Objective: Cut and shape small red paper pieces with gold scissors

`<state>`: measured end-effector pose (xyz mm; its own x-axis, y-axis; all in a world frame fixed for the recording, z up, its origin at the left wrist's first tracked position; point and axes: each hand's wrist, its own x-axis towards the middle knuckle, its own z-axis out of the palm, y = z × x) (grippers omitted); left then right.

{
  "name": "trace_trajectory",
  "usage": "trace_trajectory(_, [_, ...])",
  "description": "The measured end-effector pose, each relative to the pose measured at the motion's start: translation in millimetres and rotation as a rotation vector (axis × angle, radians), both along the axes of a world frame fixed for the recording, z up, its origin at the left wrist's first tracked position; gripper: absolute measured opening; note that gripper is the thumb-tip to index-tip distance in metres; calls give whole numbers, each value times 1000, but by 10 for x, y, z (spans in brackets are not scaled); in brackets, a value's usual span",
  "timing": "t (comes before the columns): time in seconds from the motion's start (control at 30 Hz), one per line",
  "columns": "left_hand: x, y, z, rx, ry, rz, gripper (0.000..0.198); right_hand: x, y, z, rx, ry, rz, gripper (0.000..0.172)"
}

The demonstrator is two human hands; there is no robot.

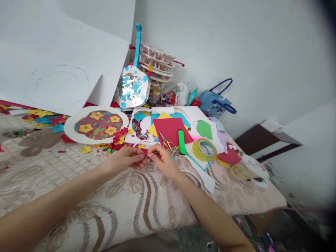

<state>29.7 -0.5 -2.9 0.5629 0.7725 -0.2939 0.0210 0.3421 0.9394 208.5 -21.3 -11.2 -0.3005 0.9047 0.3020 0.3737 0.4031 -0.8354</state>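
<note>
My left hand (125, 159) and my right hand (163, 160) meet over the patterned cloth, both pinching a small red paper scrap (144, 151) between their fingertips. Just beyond my right hand lie gold-handled scissors (168, 142) on a red paper sheet (171, 130), with a green marker (181, 141) beside them. A white round cutout with yellow flowers on a dark red centre (96, 124) lies past my left hand, with red and yellow paper bits scattered around it.
A roll of clear tape (204, 149) sits right of the marker. Coloured paper pieces, a foil-covered paper guitar shape (132, 87), stacked trays (156, 63) and a blue bag (215, 103) crowd the back. A large white sheet (57, 77) leans at left. A dark table (265, 138) stands at right.
</note>
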Motion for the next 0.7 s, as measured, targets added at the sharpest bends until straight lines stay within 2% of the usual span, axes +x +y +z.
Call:
trace_trajectory(0.17, [-9,14,-33,-119,-73,-5,23,-17,-4,-29,-9,31,-5,8])
trace_trajectory(0.5, [-25,-23,-8,-180,-137,6,16,-33,2,-52,-8,53,-29,8])
trace_trajectory(0.57, [-19,-15,-13,-139,-114,10,17,-43,4,-68,-14,69,-36,9])
trace_trajectory(0.7, [-4,9,-33,84,14,-4,21,-61,2,-92,-60,71,-54,12])
